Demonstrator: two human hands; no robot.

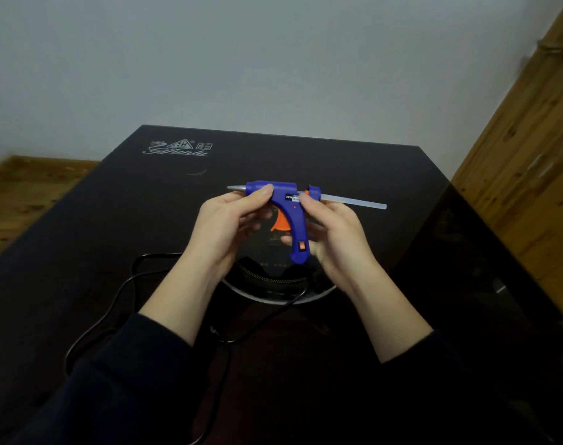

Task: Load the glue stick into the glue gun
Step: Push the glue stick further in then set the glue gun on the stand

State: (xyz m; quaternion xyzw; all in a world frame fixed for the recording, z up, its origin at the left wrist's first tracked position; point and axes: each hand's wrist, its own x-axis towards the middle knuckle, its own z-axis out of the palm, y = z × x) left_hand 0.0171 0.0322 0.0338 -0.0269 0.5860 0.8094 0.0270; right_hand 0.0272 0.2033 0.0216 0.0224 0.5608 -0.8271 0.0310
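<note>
A blue glue gun (290,216) with an orange trigger and a silver nozzle pointing left is held above the black table. My left hand (229,226) grips its front barrel, thumb on top near the nozzle. My right hand (331,232) holds the rear of the body and the handle, thumb by the back opening. A translucent glue stick (354,201) sits in the rear opening and sticks out to the right, most of its length still outside. The gun's red switch shows on the handle.
The gun's black power cord (123,303) loops over the glossy black table (306,162) toward the lower left. A round silver-rimmed inset (273,297) lies under my hands. A wooden panel (524,155) stands at the right; wooden floor shows at the left.
</note>
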